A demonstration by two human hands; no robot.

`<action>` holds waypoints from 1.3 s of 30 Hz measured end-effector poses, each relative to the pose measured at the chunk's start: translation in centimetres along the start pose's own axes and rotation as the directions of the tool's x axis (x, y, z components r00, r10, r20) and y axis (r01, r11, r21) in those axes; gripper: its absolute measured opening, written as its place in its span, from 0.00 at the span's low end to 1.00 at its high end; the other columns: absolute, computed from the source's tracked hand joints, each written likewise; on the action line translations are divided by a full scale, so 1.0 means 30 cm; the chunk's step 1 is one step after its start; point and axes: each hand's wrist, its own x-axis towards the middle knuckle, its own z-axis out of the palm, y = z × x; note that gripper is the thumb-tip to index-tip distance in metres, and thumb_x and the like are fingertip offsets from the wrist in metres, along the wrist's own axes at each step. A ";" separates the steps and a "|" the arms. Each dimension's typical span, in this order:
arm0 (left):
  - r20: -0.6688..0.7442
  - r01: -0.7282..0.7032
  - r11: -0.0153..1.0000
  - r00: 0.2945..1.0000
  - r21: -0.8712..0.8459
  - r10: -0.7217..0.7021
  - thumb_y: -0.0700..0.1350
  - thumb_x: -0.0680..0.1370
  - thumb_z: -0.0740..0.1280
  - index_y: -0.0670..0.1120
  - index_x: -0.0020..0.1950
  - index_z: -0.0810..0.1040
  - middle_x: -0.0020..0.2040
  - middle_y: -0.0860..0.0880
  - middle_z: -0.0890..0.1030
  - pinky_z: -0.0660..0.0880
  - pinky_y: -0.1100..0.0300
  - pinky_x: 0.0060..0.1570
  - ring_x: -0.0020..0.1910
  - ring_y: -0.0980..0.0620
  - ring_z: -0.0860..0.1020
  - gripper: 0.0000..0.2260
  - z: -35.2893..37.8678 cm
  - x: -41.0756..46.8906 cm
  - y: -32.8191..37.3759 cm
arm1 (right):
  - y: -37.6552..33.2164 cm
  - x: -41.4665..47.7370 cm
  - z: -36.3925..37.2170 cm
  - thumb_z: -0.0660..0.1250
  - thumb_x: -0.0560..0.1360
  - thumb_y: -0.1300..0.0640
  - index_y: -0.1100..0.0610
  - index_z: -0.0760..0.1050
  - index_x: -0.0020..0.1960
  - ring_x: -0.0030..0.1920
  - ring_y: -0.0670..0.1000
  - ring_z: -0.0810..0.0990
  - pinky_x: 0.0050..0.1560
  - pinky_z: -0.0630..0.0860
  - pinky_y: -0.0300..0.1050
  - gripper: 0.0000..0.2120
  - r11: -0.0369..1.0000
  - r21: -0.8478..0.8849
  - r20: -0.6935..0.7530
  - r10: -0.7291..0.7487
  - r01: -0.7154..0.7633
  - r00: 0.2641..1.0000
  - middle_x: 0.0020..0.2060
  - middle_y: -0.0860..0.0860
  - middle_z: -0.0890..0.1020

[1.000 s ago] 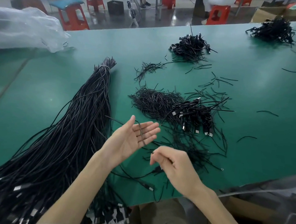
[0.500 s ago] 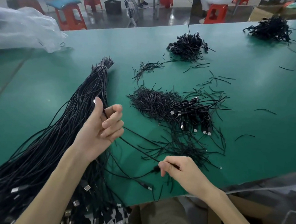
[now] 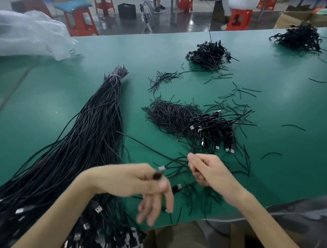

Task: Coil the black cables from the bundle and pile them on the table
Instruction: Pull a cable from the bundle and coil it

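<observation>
At 6 o'clock, find the left hand (image 3: 142,184): thumb and forefinger pinched on a plug (image 3: 159,173), remaining fingers hanging loose and blurred. At 5 o'clock, find the right hand (image 3: 210,173): fingers curled round a cable (image 3: 146,146) running straight toward 10 o'clock. Same cable as the plug's: not confirmable.

Expect a light, thin, limp cable with some spring, likely to uncoil if released. Grip at the rigid plug, then feed the cord in loops through the other hand. Avoid hard pulls at the cord-plug joint.

At 8 o'clock, locate the bundle (image 3: 87,146), tied at its far end, plugs fanned over the near edge of the table (image 3: 281,108). At 1 o'clock, just beyond the right hand, locate the pile (image 3: 212,129) of coiled cables, touching a heap of short strands (image 3: 169,114).

Treat the green table as smooth and flat. Farther out, note a far pile (image 3: 208,53) at 12 o'clock, a plastic sheet (image 3: 23,30) at 10 o'clock, and red stools (image 3: 79,18) and a fan (image 3: 147,15) past the far edge.
</observation>
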 end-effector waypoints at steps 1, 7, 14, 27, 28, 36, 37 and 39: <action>-0.003 0.104 0.986 0.994 0.127 -0.105 0.54 0.88 0.54 0.42 0.64 0.80 0.52 0.48 0.87 0.81 0.51 0.51 0.46 0.48 0.86 0.21 0.014 0.030 -0.021 | -0.030 0.000 0.003 0.61 0.84 0.47 0.58 0.72 0.37 0.27 0.47 0.62 0.28 0.61 0.38 0.21 0.998 0.045 -0.021 -0.035 0.036 0.999 0.27 0.49 0.67; -0.481 -0.179 0.938 0.877 -0.298 0.014 0.51 0.88 0.46 0.45 0.79 0.67 0.78 0.49 0.71 0.63 0.59 0.76 0.78 0.50 0.66 0.23 0.043 0.105 -0.097 | -0.121 -0.038 0.094 0.60 0.84 0.49 0.60 0.76 0.43 0.27 0.48 0.65 0.29 0.62 0.36 0.18 0.964 0.025 0.053 -0.264 0.263 0.963 0.27 0.49 0.71; -0.582 -0.515 0.646 0.802 -0.563 0.133 0.57 0.87 0.53 0.42 0.62 0.80 0.62 0.42 0.81 0.76 0.52 0.65 0.63 0.42 0.80 0.23 0.052 0.118 -0.049 | -0.072 -0.056 0.189 0.59 0.86 0.49 0.55 0.77 0.45 0.28 0.44 0.68 0.35 0.66 0.37 0.15 0.954 -0.165 0.138 -0.230 0.251 0.963 0.27 0.49 0.73; -0.264 0.055 0.998 0.963 -0.034 -0.062 0.60 0.86 0.56 0.44 0.49 0.81 0.41 0.50 0.83 0.77 0.54 0.43 0.35 0.49 0.77 0.23 0.070 -0.007 -0.073 | -0.085 0.081 0.089 0.64 0.81 0.39 0.55 0.72 0.30 0.25 0.45 0.67 0.30 0.65 0.39 0.27 0.833 -0.531 0.117 -0.111 0.156 0.987 0.23 0.46 0.73; -0.307 0.140 0.990 0.944 0.032 -0.124 0.63 0.85 0.55 0.44 0.54 0.81 0.47 0.51 0.84 0.79 0.50 0.53 0.42 0.49 0.81 0.25 0.075 0.013 -0.084 | -0.096 0.090 0.101 0.64 0.81 0.40 0.56 0.71 0.29 0.25 0.45 0.66 0.30 0.64 0.39 0.27 0.829 -0.536 0.088 -0.136 0.162 0.987 0.22 0.46 0.71; -0.805 -0.333 0.891 0.590 -0.308 -0.058 0.59 0.86 0.51 0.46 0.77 0.71 0.74 0.50 0.76 0.68 0.56 0.73 0.73 0.54 0.73 0.26 0.017 0.056 -0.145 | -0.114 0.056 0.201 0.60 0.84 0.44 0.51 0.74 0.36 0.26 0.45 0.65 0.29 0.64 0.37 0.21 0.945 -0.213 0.130 -0.223 0.247 0.966 0.24 0.42 0.72; -0.823 -0.484 0.786 0.565 -0.385 -0.055 0.58 0.86 0.51 0.42 0.74 0.72 0.71 0.47 0.79 0.73 0.58 0.68 0.69 0.53 0.77 0.26 0.005 0.053 -0.139 | -0.090 0.049 0.212 0.60 0.84 0.43 0.51 0.75 0.36 0.26 0.43 0.66 0.30 0.65 0.35 0.21 0.946 -0.228 0.188 -0.190 0.231 0.963 0.24 0.42 0.72; -0.810 -0.669 0.517 0.579 -0.534 -0.088 0.56 0.86 0.54 0.43 0.63 0.78 0.53 0.50 0.85 0.80 0.64 0.48 0.45 0.58 0.84 0.21 -0.016 0.022 -0.100 | -0.037 0.049 0.212 0.59 0.84 0.42 0.50 0.75 0.37 0.26 0.42 0.68 0.32 0.66 0.33 0.21 0.926 -0.325 0.227 -0.122 0.194 0.966 0.25 0.41 0.74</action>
